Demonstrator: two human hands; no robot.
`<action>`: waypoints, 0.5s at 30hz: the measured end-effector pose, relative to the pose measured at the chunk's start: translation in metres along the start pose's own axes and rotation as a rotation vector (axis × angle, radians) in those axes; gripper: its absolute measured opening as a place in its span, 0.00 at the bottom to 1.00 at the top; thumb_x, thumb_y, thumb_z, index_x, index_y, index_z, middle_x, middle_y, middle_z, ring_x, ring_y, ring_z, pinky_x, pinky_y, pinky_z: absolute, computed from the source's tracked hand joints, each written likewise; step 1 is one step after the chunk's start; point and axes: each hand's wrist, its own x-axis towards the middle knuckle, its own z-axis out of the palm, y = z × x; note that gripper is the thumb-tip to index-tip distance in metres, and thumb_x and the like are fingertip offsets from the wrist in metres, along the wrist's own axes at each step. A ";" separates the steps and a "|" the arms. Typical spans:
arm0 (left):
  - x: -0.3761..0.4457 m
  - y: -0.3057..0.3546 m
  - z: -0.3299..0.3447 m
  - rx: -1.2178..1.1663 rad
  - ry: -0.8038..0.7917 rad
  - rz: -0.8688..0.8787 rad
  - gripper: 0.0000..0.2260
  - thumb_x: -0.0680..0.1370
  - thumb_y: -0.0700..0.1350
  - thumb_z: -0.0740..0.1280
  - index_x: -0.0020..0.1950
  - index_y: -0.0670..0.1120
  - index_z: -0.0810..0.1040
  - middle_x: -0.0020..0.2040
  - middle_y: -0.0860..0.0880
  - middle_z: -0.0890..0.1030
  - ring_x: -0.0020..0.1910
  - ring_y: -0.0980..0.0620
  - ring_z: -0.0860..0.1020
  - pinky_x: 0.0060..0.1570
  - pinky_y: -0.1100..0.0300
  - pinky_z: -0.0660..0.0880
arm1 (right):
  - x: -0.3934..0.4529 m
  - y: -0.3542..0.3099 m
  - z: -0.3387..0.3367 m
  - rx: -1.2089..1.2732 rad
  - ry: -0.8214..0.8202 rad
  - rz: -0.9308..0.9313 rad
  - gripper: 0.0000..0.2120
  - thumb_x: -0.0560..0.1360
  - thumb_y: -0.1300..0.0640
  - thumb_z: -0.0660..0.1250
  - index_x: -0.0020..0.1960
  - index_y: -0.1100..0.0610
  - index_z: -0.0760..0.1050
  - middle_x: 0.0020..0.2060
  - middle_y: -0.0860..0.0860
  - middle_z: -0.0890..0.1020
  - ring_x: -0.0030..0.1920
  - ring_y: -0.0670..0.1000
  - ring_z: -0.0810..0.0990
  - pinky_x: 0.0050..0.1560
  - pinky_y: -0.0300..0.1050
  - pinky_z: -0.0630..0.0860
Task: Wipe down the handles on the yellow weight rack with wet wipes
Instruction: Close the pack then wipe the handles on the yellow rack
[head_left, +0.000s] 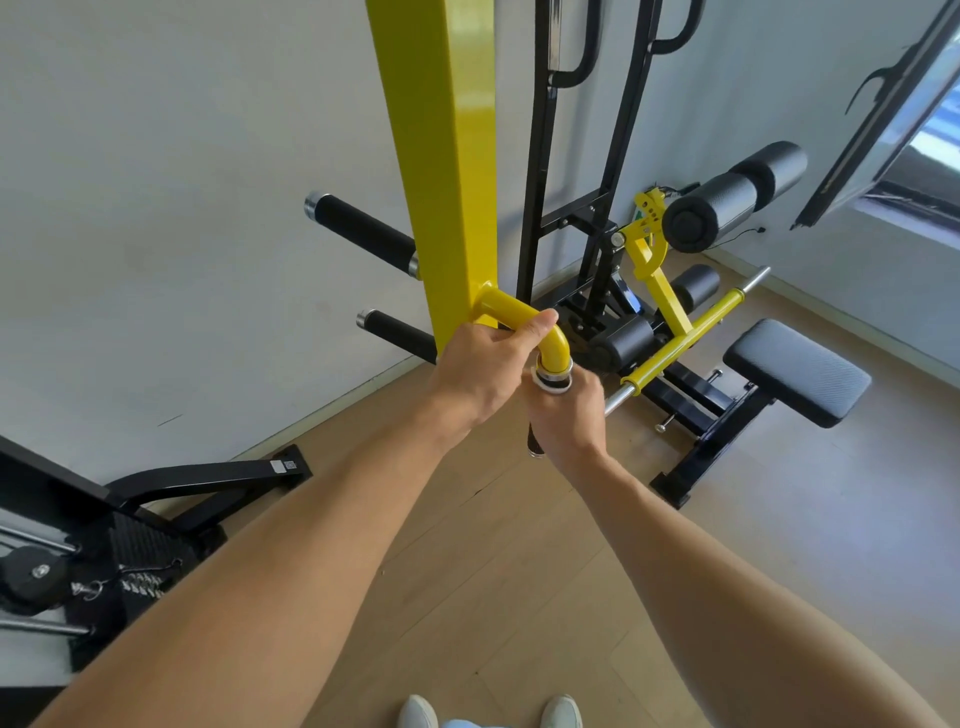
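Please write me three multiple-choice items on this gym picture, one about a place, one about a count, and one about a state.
1. Where is the left hand?
A. On the curved yellow handle at the yellow post
B. On the padded bench seat
C. On the floor

2. How many black grip bars stick out to the left of the yellow post?
A. One
B. Two
C. Four

3. What is the right hand doing?
A. Hanging open at the person's side
B. Gripping the black handle below the yellow bend
C. Resting flat on the wall

Key:
1 A, its fingers curl over the yellow bend.
2 B, an upper and a lower bar show, one above the other.
3 B, its fingers wrap the grip just under the metal collar, and the black end shows beneath the hand.
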 end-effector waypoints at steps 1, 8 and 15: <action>0.000 -0.002 0.000 -0.019 -0.010 -0.008 0.27 0.78 0.62 0.64 0.22 0.50 0.71 0.17 0.59 0.70 0.27 0.55 0.72 0.39 0.59 0.69 | 0.001 -0.005 -0.001 0.018 0.014 -0.038 0.11 0.74 0.56 0.72 0.35 0.54 0.75 0.29 0.57 0.79 0.30 0.59 0.75 0.29 0.49 0.71; 0.003 -0.001 0.001 -0.010 0.039 -0.001 0.26 0.77 0.64 0.64 0.25 0.50 0.68 0.17 0.58 0.68 0.28 0.56 0.71 0.36 0.59 0.66 | -0.008 0.038 0.004 -0.133 -0.184 0.343 0.12 0.72 0.53 0.72 0.35 0.57 0.73 0.28 0.51 0.76 0.31 0.51 0.73 0.33 0.46 0.71; 0.001 -0.003 0.000 0.001 0.023 0.008 0.25 0.78 0.62 0.64 0.26 0.50 0.71 0.17 0.60 0.70 0.28 0.55 0.73 0.35 0.61 0.66 | 0.004 0.002 0.001 0.000 -0.043 -0.001 0.13 0.74 0.53 0.70 0.36 0.60 0.75 0.28 0.60 0.77 0.27 0.57 0.72 0.27 0.48 0.70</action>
